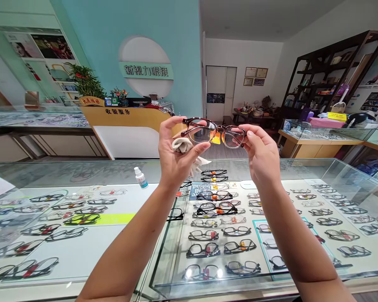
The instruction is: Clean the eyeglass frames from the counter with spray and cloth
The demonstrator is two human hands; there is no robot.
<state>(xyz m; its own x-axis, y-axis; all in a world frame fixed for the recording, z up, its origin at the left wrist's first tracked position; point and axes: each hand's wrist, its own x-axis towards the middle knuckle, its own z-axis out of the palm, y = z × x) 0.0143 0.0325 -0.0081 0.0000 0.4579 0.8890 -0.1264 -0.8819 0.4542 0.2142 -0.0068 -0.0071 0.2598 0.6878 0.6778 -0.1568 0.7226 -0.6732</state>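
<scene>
Dark-brown-and-clear rounded spectacles (220,127) lie long axis crosswise above the clear-glass display desk (91,175), the left hand (175,162) holding one end and a beige cloth (182,145), the right hand (263,156) pinching the other.

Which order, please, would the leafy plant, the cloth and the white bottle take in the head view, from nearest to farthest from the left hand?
1. Cloth: held in the left hand.
2. White bottle: lower, to the hand's left.
3. Leafy plant: well beyond the bottle, farther left.
</scene>
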